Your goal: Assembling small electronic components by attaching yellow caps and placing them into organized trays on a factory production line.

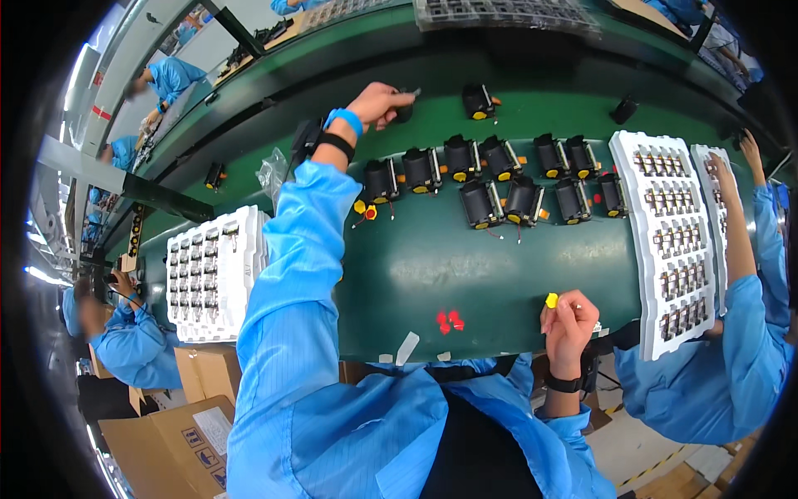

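Observation:
My left hand [381,103] is stretched out to the far side of the green work surface [432,266]. Its fingers are pinched together at a small dark thing, with a pale tip beside it, that I cannot make out. Close to my body at the near edge, my right hand [570,323] pinches a small yellow piece [552,300] between thumb and fingers. Several black plastic housings [423,170] with yellow round parts and thin wires stand in rows between the hands. A yellow-and-red piece with a wire [371,214] lies below the leftmost housing.
Small red pieces [450,322] lie near the front edge. White trays of metal parts stand at left [206,274] and right [677,249]. A co-worker's arm [731,216] reaches over another tray [711,179] at far right. Cardboard boxes [166,441] sit lower left.

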`<action>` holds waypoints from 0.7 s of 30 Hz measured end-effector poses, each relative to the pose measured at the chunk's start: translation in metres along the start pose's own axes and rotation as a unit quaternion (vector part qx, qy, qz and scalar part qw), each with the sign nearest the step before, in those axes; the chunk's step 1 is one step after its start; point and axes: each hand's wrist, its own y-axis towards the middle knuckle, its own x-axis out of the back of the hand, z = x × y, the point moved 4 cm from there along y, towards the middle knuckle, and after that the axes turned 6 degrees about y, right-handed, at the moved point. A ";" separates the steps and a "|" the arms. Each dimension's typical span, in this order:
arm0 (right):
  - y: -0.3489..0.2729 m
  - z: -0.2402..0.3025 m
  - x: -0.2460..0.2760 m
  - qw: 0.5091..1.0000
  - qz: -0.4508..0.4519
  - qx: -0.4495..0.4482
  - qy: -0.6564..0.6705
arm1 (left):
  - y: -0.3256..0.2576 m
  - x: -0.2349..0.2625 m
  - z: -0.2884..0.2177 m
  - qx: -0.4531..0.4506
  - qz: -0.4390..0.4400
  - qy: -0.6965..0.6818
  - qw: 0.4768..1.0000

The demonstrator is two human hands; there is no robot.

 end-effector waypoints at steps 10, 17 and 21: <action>0.015 0.030 -0.104 0.993 0.107 -0.047 -0.008 | -0.245 -0.112 -0.055 -0.062 0.115 -0.322 0.938; 0.023 0.045 -0.154 0.932 0.306 0.019 -0.192 | -0.309 -0.139 -0.052 -0.119 0.113 -0.200 0.966; 0.014 0.053 -0.159 0.888 0.354 0.073 -0.283 | -0.316 -0.135 -0.050 -0.151 0.104 -0.127 0.975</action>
